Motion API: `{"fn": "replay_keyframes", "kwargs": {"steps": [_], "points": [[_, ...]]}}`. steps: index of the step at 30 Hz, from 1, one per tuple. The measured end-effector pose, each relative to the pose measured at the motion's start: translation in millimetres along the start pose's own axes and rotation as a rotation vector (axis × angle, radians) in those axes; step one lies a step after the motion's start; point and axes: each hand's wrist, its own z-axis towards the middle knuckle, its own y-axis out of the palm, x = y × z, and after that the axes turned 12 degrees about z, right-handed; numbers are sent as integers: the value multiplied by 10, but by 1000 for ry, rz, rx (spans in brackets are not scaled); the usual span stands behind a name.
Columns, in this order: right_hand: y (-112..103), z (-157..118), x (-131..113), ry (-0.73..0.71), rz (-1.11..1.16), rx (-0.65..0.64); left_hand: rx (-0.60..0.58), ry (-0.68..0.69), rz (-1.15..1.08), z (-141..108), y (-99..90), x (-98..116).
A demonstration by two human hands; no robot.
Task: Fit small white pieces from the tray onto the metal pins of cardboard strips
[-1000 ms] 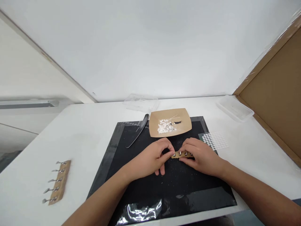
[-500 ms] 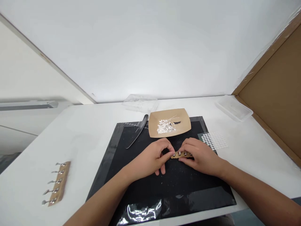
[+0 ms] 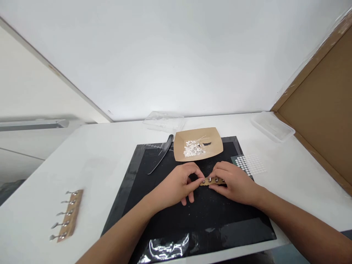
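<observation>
My right hand [image 3: 233,181] grips a narrow brown strip [image 3: 213,183] that carries a row of small shiny metal studs. Its thumb lies along the near side of the strip and the other fingers along the far side. At the strip's left end, the thumb and forefinger of my left hand [image 3: 187,181] are pinched together by the first stud. Whatever is between those fingertips is too small or hidden to make out. Both hands are over a black mat [image 3: 198,223] dotted with tiny light specks.
Beyond my hands stands a brown paper tray [image 3: 217,152] of small white pieces. A dark curved nail file [image 3: 165,148] lies left of it. Right are a sheet of white oval stickers [image 3: 251,164] and a clear tray [image 3: 275,128]. Another studded strip [image 3: 73,218] lies far left.
Both hands keep nearly the same pose on the strip. The whole view has shifted very slightly.
</observation>
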Motion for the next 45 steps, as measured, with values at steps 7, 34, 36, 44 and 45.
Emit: {"fn": "replay_keyframes", "kwargs": {"steps": [7,34,36,44,45], "points": [[-3,11,-3,8,-3,-4,3,-36,27,-4,22,-12],[-11,17,-17,-1,-4,1,-1,-124,-196,77,57,-11],[-7,11,-13,-3,-1,4,4,-121,-202,81,63,-22],[-4,10,-6,-1,-7,9,18,-99,-249,99,85,-47],[-4,10,-7,-1,-7,9,18,-97,-249,98,84,-52]]}}
